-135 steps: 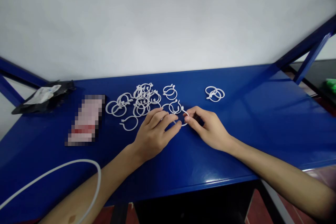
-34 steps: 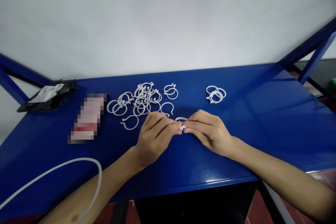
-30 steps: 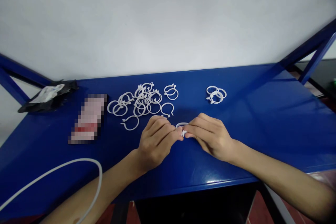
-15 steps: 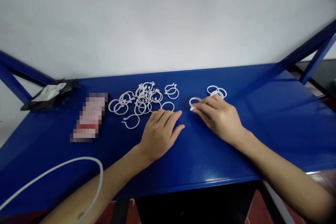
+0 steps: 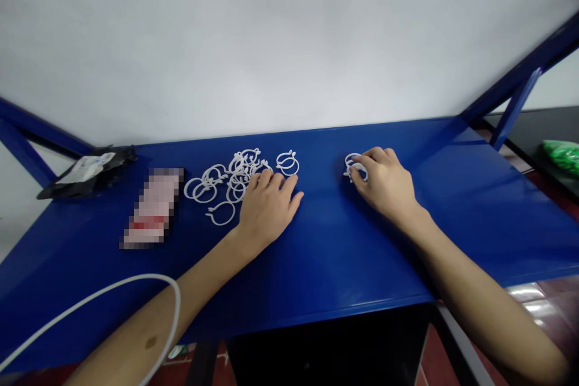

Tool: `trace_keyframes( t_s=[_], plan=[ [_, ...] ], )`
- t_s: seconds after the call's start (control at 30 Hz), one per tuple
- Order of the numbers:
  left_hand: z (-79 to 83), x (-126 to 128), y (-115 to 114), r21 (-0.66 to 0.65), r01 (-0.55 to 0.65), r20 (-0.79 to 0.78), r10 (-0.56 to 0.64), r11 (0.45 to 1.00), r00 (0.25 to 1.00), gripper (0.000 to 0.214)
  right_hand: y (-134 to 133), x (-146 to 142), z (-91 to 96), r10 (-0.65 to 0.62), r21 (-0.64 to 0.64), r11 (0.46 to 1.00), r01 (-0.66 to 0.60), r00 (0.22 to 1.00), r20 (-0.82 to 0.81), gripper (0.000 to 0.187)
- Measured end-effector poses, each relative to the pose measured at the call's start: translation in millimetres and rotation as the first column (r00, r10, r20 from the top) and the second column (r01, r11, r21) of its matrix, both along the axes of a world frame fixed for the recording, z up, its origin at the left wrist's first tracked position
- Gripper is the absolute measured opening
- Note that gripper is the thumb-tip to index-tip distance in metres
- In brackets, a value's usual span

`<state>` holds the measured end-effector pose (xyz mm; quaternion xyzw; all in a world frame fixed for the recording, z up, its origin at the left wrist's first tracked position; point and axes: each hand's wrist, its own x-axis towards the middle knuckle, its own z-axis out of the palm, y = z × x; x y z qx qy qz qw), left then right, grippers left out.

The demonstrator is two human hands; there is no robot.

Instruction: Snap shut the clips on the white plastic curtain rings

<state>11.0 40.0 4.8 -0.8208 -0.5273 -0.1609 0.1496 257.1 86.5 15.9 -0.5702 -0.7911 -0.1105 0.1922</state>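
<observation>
White plastic rings, open at one side with small flared ends, lie in a tangled pile left of centre on the blue table. Over the pile's right edge rests my left hand, palm down with fingers stretched out, hiding some rings. Two overlapping rings lie just beyond its fingertips. On the right, my right hand has thumb and fingers closed around a white ring at a small separate group. The fingers partly cover that group, so its rings are hard to tell apart.
A pixelated pinkish packet and a black plastic bag with a white label lie on the left. A white cable loops over my left forearm. Blue frame bars rise at both ends before a pale wall.
My right hand has carried the white ring over to the small group on the right. My left hand has shifted slightly left over the pile. The view has turned a little right.
</observation>
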Motion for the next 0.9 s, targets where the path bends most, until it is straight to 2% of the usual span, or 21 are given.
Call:
trace_keyframes(
  t_s=[0.2,0.27,0.33,0.43,0.5,0.57,0.63,0.77,0.83,0.9],
  plan=[
    [-4.0,11,36,-0.044,-0.059,-0.021,0.058,0.997,0.998,0.02,-7,-8,0.0,0.075,0.057,0.996,-0.07,0.994,-0.08,0.029],
    [-4.3,12,41,-0.001,-0.034,-0.021,0.034,0.999,0.999,0.018,-10,-13,-0.1,0.137,0.027,0.991,-0.134,0.985,-0.109,0.03],
    [-2.6,12,37,0.101,0.032,-0.023,-0.03,0.994,0.999,0.017,-14,-19,0.2,0.198,-0.039,0.977,-0.209,0.96,-0.199,0.031],
    [1.5,10,18,0.283,0.21,-0.064,-0.2,0.936,0.978,0.013,-21,-29,0.3,0.212,-0.193,0.919,-0.345,0.843,-0.494,0.032],
    [3.5,8,4,0.333,0.328,-0.098,-0.314,0.884,0.944,0.017,-26,-34,-1.2,0.167,-0.269,0.848,-0.456,0.713,-0.681,0.03],
    [4.4,7,-6,0.344,0.379,-0.093,-0.371,0.859,0.924,0.019,-30,-39,-3.7,0.116,-0.299,0.781,-0.548,0.598,-0.793,0.03],
    [4.9,6,-11,0.336,0.374,-0.032,-0.386,0.864,0.922,0.017,-32,-41,-6.2,0.065,-0.306,0.741,-0.597,0.517,-0.853,0.03],
    [5.7,2,-12,0.267,0.324,0.156,-0.373,0.907,0.915,0.008,-33,-43,-6.6,-0.037,-0.297,0.74,-0.604,0.404,-0.914,0.025],
    [4.6,2,-12,0.233,0.313,0.233,-0.365,0.921,0.901,0.008,-33,-43,-5.1,-0.06,-0.293,0.735,-0.612,0.371,-0.927,0.024],
    [1.9,4,-13,0.198,0.289,0.343,-0.343,0.936,0.875,0.009,-34,-43,-3.5,-0.053,-0.289,0.73,-0.619,0.37,-0.927,0.024]
  ],
)
